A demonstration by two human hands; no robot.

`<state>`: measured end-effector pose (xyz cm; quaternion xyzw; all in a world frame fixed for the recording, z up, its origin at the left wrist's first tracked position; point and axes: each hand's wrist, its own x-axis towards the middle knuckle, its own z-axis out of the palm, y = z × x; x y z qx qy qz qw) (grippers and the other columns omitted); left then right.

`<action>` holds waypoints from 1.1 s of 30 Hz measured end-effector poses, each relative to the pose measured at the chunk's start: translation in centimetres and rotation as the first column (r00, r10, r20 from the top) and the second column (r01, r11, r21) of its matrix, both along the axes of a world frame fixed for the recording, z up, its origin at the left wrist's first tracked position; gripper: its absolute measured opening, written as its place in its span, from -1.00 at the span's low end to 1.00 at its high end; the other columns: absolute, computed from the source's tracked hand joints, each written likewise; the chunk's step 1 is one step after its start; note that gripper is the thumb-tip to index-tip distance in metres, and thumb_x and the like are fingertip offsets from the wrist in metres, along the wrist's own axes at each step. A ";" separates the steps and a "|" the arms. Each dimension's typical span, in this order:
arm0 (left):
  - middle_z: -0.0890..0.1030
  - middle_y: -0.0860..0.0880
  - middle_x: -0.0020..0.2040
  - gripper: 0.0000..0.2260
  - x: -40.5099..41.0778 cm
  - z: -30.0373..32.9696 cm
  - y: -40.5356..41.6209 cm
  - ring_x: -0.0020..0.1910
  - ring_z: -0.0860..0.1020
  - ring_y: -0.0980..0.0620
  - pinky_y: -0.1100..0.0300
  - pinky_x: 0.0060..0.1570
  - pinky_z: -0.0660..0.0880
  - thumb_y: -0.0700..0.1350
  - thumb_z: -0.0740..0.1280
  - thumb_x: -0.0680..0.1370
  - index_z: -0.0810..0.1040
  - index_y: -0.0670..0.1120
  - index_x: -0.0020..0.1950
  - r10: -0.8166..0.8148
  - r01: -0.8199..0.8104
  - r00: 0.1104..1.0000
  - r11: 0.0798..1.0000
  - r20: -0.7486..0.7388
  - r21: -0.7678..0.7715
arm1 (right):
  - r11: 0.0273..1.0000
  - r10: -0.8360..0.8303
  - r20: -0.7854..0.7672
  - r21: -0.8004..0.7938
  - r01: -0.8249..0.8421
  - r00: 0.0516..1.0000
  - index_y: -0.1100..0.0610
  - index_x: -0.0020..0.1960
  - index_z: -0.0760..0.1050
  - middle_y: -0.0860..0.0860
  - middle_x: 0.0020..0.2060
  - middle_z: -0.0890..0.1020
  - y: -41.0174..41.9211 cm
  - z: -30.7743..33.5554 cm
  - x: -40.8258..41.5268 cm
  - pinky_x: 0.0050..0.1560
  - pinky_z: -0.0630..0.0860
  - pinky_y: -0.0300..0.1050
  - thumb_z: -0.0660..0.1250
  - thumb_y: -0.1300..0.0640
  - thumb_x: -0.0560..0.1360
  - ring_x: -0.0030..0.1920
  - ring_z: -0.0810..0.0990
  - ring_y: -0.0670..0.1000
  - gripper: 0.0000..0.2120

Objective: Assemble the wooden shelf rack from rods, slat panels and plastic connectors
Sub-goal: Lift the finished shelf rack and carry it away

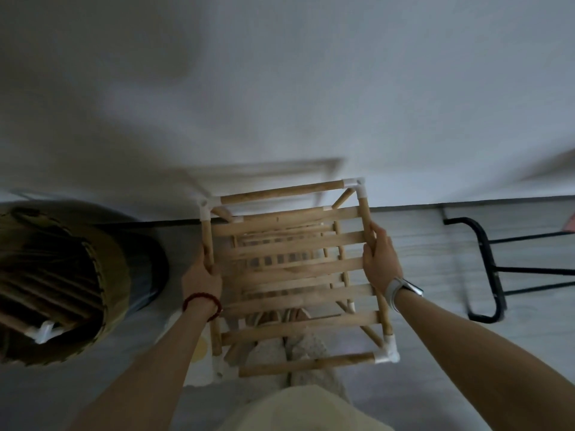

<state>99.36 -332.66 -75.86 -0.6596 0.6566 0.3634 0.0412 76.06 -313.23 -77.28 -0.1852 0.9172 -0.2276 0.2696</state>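
The wooden shelf rack stands upright in front of me, seen from above, near a white wall. Its top tier is a panel of flat slats framed by round rods, with white plastic connectors at the corners. Lower tiers show through the slats. My left hand grips the left side rod of the top frame. My right hand grips the right side rod. The image is blurred.
A woven basket holding several spare wooden rods and a plastic bag stands at the left. A black metal frame lies on the floor at the right. My feet and a light garment show below the rack.
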 end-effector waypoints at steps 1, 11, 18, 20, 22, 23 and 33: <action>0.52 -0.23 0.22 -0.53 -0.1 -0.5 -0.1 0.18 0.48 -0.23 -0.05 0.18 0.41 -0.23 0.20 0.59 0.20 -0.07 0.49 0.001 -0.001 1.000 1.000 -0.002 0.000 | 1.000 0.005 0.002 -0.001 -0.005 1.000 0.02 0.42 0.18 0.10 0.01 0.44 -0.2 -0.4 -0.2 -0.24 0.55 0.13 0.12 0.24 0.58 -0.30 0.48 0.05 -0.56; 0.49 -0.21 0.27 -0.55 -1.5 -3.3 -1.7 0.22 0.46 -0.20 -0.04 0.26 0.39 -0.23 0.18 0.60 0.21 -0.07 0.49 0.037 -0.037 0.997 0.999 -0.063 0.008 | 1.000 -0.005 0.057 0.015 0.004 0.998 0.04 0.44 0.14 0.12 0.09 0.43 -1.2 -3.7 -1.2 -0.28 0.52 -0.01 0.10 0.27 0.59 -0.32 0.45 -0.02 -0.55; 0.47 -0.17 0.29 -0.53 -2.2 -4.5 -3.0 0.24 0.45 -0.16 -0.02 0.27 0.36 -0.24 0.16 0.60 0.18 -0.01 0.50 0.019 -0.018 0.995 1.000 -0.102 0.012 | 1.000 -0.002 0.063 0.001 0.002 0.998 0.06 0.46 0.12 0.15 0.12 0.41 -1.8 -5.5 -1.7 -0.32 0.46 -0.12 0.09 0.35 0.56 -0.32 0.43 -0.03 -0.49; 0.46 -0.17 0.30 -0.52 -2.5 -4.9 -3.2 0.25 0.44 -0.16 -0.02 0.27 0.37 -0.23 0.16 0.60 0.17 0.00 0.50 0.009 -0.007 0.995 1.000 -0.098 0.019 | 1.000 -0.011 0.061 0.004 0.011 0.998 0.05 0.47 0.11 0.16 0.10 0.41 -2.0 -5.8 -2.1 -0.32 0.46 -0.08 0.09 0.39 0.55 -0.34 0.41 -0.03 -0.45; 0.46 -0.16 0.31 -0.52 -2.6 -5.1 -3.1 0.24 0.45 -0.15 -0.01 0.26 0.37 -0.23 0.15 0.61 0.16 0.00 0.51 -0.006 0.007 0.996 1.000 -0.090 0.009 | 1.000 -0.016 0.059 0.010 0.015 0.998 0.05 0.47 0.10 0.17 0.11 0.40 -2.1 -5.9 -2.2 -0.29 0.50 0.00 0.09 0.39 0.55 -0.35 0.40 -0.01 -0.44; 0.46 -0.16 0.30 -0.52 -2.7 -5.2 -3.0 0.24 0.45 -0.15 -0.01 0.26 0.38 -0.23 0.15 0.61 0.15 0.00 0.51 -0.016 0.016 0.996 1.000 -0.088 -0.002 | 1.000 -0.015 0.057 0.011 0.014 0.998 0.05 0.48 0.09 0.17 0.12 0.39 -2.1 -6.0 -2.3 -0.28 0.51 0.03 0.09 0.38 0.55 -0.35 0.40 -0.01 -0.45; -0.10 -0.14 0.54 -0.35 -2.6 -5.5 -1.8 0.47 0.11 -0.15 0.00 0.37 0.26 -0.06 0.19 0.59 -0.14 -0.10 0.54 -0.410 0.418 0.905 0.907 0.113 -0.057 | 0.987 0.088 0.042 0.128 -0.092 0.995 0.06 0.54 -0.09 0.16 0.31 0.28 -2.2 -5.3 -2.0 -0.03 0.56 0.06 0.09 0.36 0.55 0.02 0.49 0.14 -0.35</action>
